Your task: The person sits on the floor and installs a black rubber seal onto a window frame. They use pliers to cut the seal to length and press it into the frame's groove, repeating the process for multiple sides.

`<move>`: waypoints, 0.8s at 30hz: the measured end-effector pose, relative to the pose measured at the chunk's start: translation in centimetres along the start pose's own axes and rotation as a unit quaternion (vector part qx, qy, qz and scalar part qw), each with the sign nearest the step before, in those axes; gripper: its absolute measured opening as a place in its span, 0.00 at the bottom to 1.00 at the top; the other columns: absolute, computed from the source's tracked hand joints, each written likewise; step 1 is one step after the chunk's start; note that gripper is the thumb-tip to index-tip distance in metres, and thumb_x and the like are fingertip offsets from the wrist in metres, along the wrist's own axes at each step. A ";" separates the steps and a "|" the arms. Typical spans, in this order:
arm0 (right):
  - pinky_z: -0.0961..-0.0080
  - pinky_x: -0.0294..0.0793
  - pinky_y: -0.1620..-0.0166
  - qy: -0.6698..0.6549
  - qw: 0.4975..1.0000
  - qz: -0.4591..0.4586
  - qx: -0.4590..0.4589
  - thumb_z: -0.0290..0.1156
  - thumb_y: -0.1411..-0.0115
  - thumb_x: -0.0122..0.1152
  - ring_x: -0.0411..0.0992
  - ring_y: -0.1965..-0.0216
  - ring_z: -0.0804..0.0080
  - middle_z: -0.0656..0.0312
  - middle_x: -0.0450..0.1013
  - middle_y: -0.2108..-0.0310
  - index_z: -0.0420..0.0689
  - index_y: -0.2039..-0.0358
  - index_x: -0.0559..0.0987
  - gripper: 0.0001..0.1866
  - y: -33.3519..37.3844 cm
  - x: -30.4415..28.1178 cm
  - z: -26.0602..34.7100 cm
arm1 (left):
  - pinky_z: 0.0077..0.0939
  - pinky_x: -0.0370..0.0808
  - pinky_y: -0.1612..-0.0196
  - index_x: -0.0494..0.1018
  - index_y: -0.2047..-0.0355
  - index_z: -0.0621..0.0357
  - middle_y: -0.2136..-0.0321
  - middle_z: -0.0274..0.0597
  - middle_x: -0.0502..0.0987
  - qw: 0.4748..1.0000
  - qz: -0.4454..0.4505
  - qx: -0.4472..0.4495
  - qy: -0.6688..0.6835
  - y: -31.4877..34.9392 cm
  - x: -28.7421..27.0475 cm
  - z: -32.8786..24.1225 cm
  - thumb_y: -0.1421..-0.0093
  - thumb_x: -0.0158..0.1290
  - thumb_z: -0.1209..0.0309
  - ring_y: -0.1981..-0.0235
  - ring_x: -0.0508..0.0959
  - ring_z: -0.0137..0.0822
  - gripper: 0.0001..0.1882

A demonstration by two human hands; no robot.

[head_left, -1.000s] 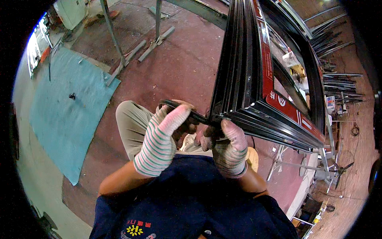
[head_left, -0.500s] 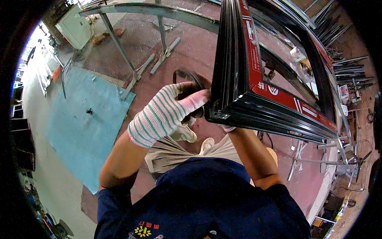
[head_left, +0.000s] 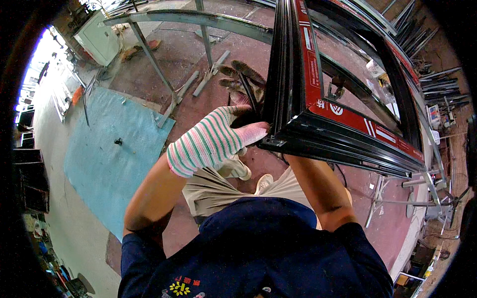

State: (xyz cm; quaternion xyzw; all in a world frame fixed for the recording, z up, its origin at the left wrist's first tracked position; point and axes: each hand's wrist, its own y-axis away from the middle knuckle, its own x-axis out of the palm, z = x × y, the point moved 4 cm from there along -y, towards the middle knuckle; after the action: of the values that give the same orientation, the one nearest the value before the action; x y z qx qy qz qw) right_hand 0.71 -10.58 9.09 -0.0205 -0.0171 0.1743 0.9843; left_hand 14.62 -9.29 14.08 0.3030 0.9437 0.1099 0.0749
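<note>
My left hand, in a white knit glove with green and pink stripes, is closed on a thin black strip beside the near left corner of a black window frame. Its thumb presses at that corner. The strip looks like a rubber seal and rises from the hand along the frame's left side. Beyond it, my right hand shows in a dirty glove with fingers spread, next to the strip. My right forearm passes beneath the frame, which hides the wrist. Red film with white print covers the frame's face.
A grey metal stand curves behind the frame. A blue mat lies on the floor at left, with a small dark object on it. Metal profiles are piled at far right. A pale cabinet stands at back left.
My right hand has come into view left of the frame, fingers spread. The black strip, looped before, now runs straighter upward. My left hand stays at the corner.
</note>
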 end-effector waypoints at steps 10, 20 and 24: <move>0.71 0.71 0.53 -0.011 1.000 0.001 -0.003 0.37 0.39 0.55 0.71 0.57 0.68 0.57 0.71 0.57 0.39 0.51 0.71 0.19 -1.2 0.6 -0.4 | 0.17 0.69 0.76 0.76 0.61 0.64 0.76 0.32 0.75 0.998 0.007 0.016 0.054 -0.2 1.1 1.0 0.41 0.55 0.60 0.77 0.71 0.20 0.17; 0.70 0.70 0.50 -0.012 1.000 -0.009 -0.008 0.36 0.37 0.52 0.70 0.55 0.67 0.57 0.70 0.54 0.40 0.49 0.70 0.19 -0.6 -0.2 -0.9 | 0.15 0.67 0.79 0.75 0.65 0.60 0.79 0.30 0.72 0.970 -0.020 -0.026 0.242 1.4 3.0 1.5 0.40 0.55 0.63 0.81 0.69 0.20 0.12; 0.70 0.70 0.49 -0.015 1.000 -0.012 -0.003 0.36 0.36 0.51 0.70 0.54 0.67 0.57 0.70 0.53 0.40 0.48 0.69 0.19 1.0 -1.1 -1.6 | 0.15 0.67 0.79 0.75 0.65 0.59 0.79 0.30 0.73 0.977 -0.015 -0.031 0.213 1.3 2.9 1.6 0.40 0.55 0.64 0.81 0.70 0.20 0.11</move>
State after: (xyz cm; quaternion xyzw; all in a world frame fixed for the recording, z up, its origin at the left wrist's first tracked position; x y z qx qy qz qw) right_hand -0.61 -10.11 7.45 -0.0204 -0.0327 0.1624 0.9860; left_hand 13.39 -6.30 12.64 0.2560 0.9386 0.1997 -0.1164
